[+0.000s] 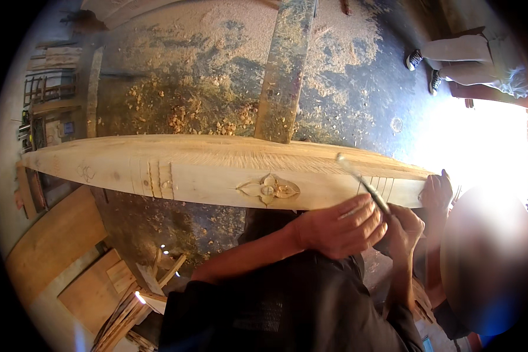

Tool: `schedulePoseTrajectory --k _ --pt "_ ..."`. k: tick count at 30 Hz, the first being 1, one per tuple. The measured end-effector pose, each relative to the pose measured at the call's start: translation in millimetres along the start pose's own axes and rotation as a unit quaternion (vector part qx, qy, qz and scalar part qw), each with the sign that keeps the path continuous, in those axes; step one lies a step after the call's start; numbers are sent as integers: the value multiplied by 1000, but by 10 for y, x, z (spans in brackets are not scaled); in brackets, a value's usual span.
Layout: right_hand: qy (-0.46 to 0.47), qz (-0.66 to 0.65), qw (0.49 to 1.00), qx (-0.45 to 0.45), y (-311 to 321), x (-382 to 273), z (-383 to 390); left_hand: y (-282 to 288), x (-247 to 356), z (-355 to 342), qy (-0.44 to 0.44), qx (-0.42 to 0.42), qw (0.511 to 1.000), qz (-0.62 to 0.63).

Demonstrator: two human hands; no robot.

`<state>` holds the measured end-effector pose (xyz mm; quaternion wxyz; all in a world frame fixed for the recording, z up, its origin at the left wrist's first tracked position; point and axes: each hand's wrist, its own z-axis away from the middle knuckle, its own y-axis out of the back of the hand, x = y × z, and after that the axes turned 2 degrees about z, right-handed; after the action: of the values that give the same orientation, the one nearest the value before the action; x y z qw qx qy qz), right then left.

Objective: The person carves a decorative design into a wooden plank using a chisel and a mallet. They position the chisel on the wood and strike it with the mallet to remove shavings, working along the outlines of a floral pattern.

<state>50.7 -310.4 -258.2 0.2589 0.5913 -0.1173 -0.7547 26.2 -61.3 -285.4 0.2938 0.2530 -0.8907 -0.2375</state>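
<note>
A long pale wooden beam (211, 186) lies crosswise in front of me, tapering at the left. A four-petalled flower (268, 190) is carved in its near face. My right hand (407, 227) is closed round the lower end of a slim metal carving chisel (358, 176), whose other end points up and left over the beam. Beside the shaft, my left hand (347, 227) has its fingers curled; whether they grip anything is hidden. Both hands are at the beam's near edge, right of the flower. Grooves (161, 179) cross the beam further left.
Another person's hand (437, 190) rests on the beam's right end, close to my right hand. A plank (283, 70) runs away from the beam's far side. Shavings (188, 114) litter the floor. Boards (61, 243) lean at lower left; someone's legs (460, 56) show at far right.
</note>
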Motion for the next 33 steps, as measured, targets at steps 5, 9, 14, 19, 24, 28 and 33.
schedulePoseTrajectory --k 5,9,14,19,24,28,33 --pt "-107 -95 989 24 -106 186 30 246 170 242 42 -52 998 17" --pt "-118 -124 985 -3 -78 213 5 659 120 527 188 -45 971 -145" --pt "-60 -56 997 -9 -95 209 1 977 536 819 180 -117 976 -25" --pt "34 34 996 -77 -150 -67 105 856 451 443 143 -57 987 -41" --pt "124 70 985 -101 -227 -178 15 361 48 35 21 -95 993 -65" --pt "160 108 975 -106 -224 -336 -120 231 -111 66 32 -147 986 -74" --pt "164 109 972 -128 -177 -339 -226 139 -78 83 81 -140 985 -64"
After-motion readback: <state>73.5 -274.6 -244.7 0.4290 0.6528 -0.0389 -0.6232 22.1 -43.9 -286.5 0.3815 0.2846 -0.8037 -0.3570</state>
